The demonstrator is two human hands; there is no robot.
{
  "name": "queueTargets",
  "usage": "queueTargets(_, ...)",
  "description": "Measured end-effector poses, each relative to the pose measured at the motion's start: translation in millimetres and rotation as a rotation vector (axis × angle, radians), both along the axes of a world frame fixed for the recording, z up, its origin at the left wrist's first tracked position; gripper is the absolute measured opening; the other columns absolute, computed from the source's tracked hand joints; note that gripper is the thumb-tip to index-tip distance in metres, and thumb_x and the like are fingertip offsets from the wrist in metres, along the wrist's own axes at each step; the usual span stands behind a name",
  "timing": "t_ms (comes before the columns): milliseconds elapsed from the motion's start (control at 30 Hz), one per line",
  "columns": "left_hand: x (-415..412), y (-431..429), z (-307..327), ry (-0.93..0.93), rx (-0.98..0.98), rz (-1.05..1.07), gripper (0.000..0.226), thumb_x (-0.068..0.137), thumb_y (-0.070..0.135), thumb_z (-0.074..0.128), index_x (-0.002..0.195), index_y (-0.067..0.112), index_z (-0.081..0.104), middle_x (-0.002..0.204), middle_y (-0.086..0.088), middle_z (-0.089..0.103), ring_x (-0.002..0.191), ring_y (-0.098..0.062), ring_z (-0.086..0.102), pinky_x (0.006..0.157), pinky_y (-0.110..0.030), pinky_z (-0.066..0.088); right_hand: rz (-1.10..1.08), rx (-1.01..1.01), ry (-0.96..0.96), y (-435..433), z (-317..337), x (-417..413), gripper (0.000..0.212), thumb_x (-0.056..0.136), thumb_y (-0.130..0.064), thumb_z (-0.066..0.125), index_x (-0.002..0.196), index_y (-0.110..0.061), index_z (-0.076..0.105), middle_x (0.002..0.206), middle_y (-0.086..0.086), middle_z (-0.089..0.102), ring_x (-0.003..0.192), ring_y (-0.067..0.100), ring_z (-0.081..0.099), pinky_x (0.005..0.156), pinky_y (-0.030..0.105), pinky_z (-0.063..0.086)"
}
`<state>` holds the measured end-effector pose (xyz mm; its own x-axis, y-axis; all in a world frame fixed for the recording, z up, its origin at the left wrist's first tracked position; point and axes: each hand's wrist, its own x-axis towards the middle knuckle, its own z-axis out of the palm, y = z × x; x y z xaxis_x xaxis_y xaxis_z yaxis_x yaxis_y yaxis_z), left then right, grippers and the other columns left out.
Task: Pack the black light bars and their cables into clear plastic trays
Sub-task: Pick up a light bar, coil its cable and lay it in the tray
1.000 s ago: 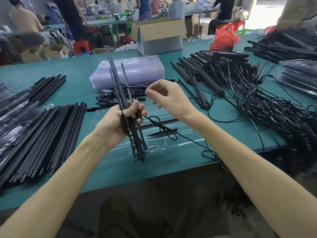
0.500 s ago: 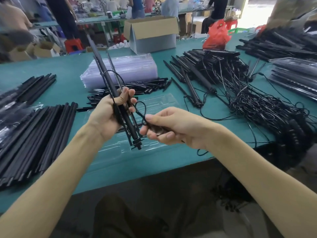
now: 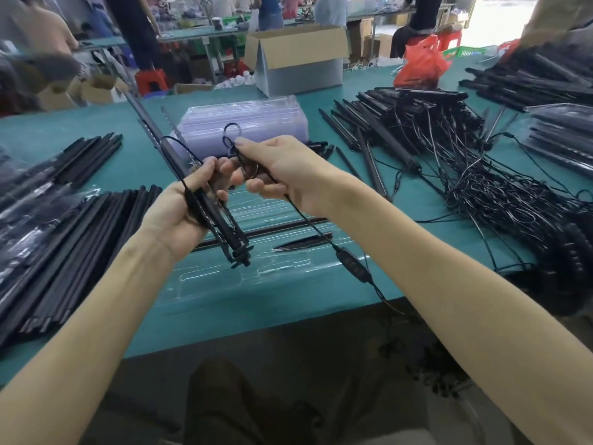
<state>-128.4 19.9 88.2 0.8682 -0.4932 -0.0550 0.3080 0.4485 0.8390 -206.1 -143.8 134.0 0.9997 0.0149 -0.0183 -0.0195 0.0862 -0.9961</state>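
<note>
Black slim light bars [image 3: 221,226]: our left hand [image 3: 179,213] fingers curl round them. Our right hand [image 3: 288,175] fingers pinch one looped cable [image 3: 232,141] over one clear tray [image 3: 256,277].

- The table [image 3: 48,136] is a plain teal green.
- The held light bars [image 3: 229,234] are matte black.
- Their cable [image 3: 313,228] is black too, as is its inline controller [image 3: 353,266].
- The tray [image 3: 256,277] is colourless and see-through (the teal shows through it, with pale glints).
- The stack of trays [image 3: 250,123] is clear with a faint lilac-white cast.
- The bar piles [image 3: 80,245] on the left are black.
- The cable tangle [image 3: 500,200] is black.
- The cardboard box [image 3: 301,72] has brown flaps and a grey side.
- The plastic bag [image 3: 423,64] is bright red-orange.
- The stool [image 3: 150,81] is red.
</note>
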Motion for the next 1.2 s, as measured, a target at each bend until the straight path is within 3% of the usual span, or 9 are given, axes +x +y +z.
queueTargets(100,-2.9,-0.1,-1.5,-0.055,0.057,-0.056,0.016,0.095,0.017,0.061,0.11,0.014,0.066,0.124,-0.007,0.071,0.111,-0.018,0.069,0.062,-0.016,0.053,-0.111,-0.015,0.025,-6.0,-9.6,10.2,0.04,0.107,-0.031,0.046,0.108,0.001,0.07,0.081,0.006,0.066,0.057,0.009,0.054,0.049,0.013,0.041)
queueTargets(233,-13.8,-8.7,-7.1,-0.074,0.236,-0.182,0.055,0.089,0.019,0.067,0.141,0.009,0.05,0.13,-0.013,0.067,0.118,-0.027,0.066,0.058,-0.017,0.055,-0.177,0.424,0.064,-15.9,-18.7,10.6,0.036,0.108,-0.028,0.044,0.105,0.0,0.067,0.08,0.005,0.062,0.059,0.008,0.056,0.055,0.014,0.048)
queueTargets(333,-26.3,-20.2,-15.9,-0.111,0.305,-0.314,0.05,0.093,0.023,0.066,0.139,0.008,0.053,0.132,-0.011,0.066,0.119,-0.03,0.066,0.053,-0.017,0.053,-0.205,0.765,0.023,-20.5,-15.8,9.8,0.036,0.109,-0.027,0.039,0.1,0.001,0.061,0.079,0.007,0.056,0.064,0.012,0.054,0.046,0.012,0.046)
queueTargets(400,-34.7,-29.6,-20.1,-0.139,0.278,-0.402,0.043,0.096,0.023,0.063,0.136,0.008,0.057,0.134,-0.012,0.065,0.122,-0.031,0.064,0.051,-0.017,0.052,-0.227,0.832,-0.039,-20.7,-7.5,9.6,0.036,0.109,-0.028,0.038,0.101,0.001,0.059,0.077,0.009,0.055,0.064,0.014,0.054,0.046,0.014,0.047)
queueTargets(567,-55.8,-56.8,-22.1,-0.165,0.237,-0.498,0.021,0.089,0.026,0.07,0.102,0.013,0.079,0.127,-0.013,0.069,0.117,-0.025,0.067,0.051,-0.016,0.05,-0.296,0.582,-0.189,-18.4,9.7,11.6,0.034,0.108,-0.024,0.041,0.11,0.003,0.061,0.077,0.009,0.056,0.064,0.015,0.059,0.054,0.016,0.052)
queueTargets(733,-67.0,-69.3,-24.8,-0.214,0.348,-0.382,0.033,0.078,0.025,0.076,0.1,0.0,0.071,0.094,-0.005,0.077,0.06,-0.01,0.068,0.042,-0.015,0.043,-0.229,0.181,-0.203,-23.8,-6.4,8.7,0.035,0.107,-0.017,0.046,0.111,0.014,0.061,0.089,0.018,0.061,0.075,0.024,0.068,0.069,0.024,0.059)
queueTargets(967,-33.4,-44.0,-9.0,-0.016,0.101,-0.147,0.025,0.069,0.024,0.082,0.088,0.01,0.073,0.08,0.002,0.072,0.068,-0.006,0.067,0.038,-0.013,0.039,-0.269,-0.263,-0.217,-58.7,-29.4,-20.8,0.032,0.104,-0.022,0.054,0.111,0.005,0.068,0.1,0.015,0.073,0.09,0.022,0.073,0.085,0.041,0.061)
queueTargets(1100,-10.4,-25.2,10.1,0.08,-0.058,0.013,0.02,0.077,0.019,0.077,0.094,0.012,0.071,0.085,0.0,0.072,0.071,-0.009,0.069,0.039,-0.015,0.039,0.139,-0.348,0.014,-69.2,-46.0,-43.0,0.041,0.104,-0.037,0.049,0.116,-0.001,0.065,0.108,0.014,0.074,0.098,0.027,0.073,0.082,0.037,0.06)
queueTargets(1200,-5.0,-19.2,14.7,0.103,-0.072,0.06,0.014,0.081,0.019,0.074,0.093,0.014,0.069,0.084,0.002,0.072,0.071,-0.007,0.069,0.039,-0.014,0.038,0.44,-0.326,0.065,-68.0,-52.8,-51.6,0.034,0.106,-0.028,0.049,0.118,0.0,0.063,0.1,0.015,0.074,0.086,0.028,0.074,0.074,0.033,0.06)
